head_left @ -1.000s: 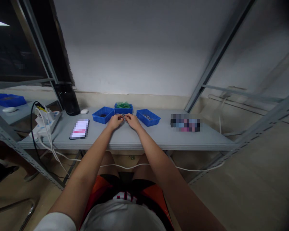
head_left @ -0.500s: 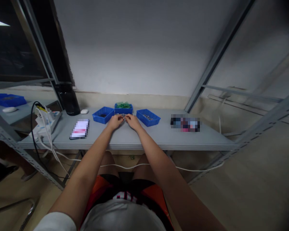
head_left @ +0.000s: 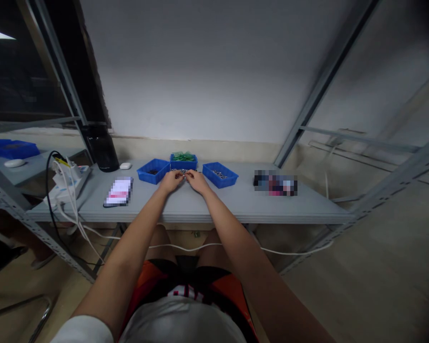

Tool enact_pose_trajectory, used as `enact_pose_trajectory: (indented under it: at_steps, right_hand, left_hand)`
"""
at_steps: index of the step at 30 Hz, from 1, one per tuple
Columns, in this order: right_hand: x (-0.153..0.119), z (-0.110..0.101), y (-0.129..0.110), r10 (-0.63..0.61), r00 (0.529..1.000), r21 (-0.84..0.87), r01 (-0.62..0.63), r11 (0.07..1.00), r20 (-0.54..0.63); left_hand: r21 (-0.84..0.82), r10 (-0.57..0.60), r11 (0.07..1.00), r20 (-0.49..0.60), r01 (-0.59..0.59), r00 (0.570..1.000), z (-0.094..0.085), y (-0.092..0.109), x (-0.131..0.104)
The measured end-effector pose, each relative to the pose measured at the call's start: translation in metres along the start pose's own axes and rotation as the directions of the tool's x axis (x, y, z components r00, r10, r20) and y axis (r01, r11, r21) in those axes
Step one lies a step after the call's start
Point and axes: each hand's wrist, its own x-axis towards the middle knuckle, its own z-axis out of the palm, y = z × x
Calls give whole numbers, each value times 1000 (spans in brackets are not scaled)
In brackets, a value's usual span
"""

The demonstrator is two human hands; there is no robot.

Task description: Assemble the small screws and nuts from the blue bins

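Observation:
My left hand (head_left: 172, 181) and my right hand (head_left: 197, 181) meet fingertip to fingertip over the middle of the grey shelf (head_left: 186, 206). The fingers of both are pinched together on something small, too tiny to make out. Just beyond them lie small shiny metal pieces (head_left: 179, 170), partly covered by the hands. To the left stands a blue bin (head_left: 145, 177) with dark small parts inside. On the right is another blue bin (head_left: 226, 182) holding small metallic parts. Behind the hands, green plastic pieces (head_left: 183, 156) fill a third blue bin (head_left: 194, 162).
A phone (head_left: 118, 191) lies at the left, near a white power strip (head_left: 69, 186) with cables. A black canister (head_left: 103, 150) and a small white case (head_left: 125, 166) stand behind it. A blurred-out object (head_left: 275, 183) lies at the right. Metal uprights flank the shelf.

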Motion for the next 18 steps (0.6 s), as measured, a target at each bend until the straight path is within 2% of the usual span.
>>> enact_pose_trajectory:
  at_steps: [18]
  right_hand:
    - [-1, -2, -4, 8, 1000, 21, -9, 1000, 5]
  left_hand:
    - [7, -16, 1000, 4, 16, 1000, -1, 3, -1]
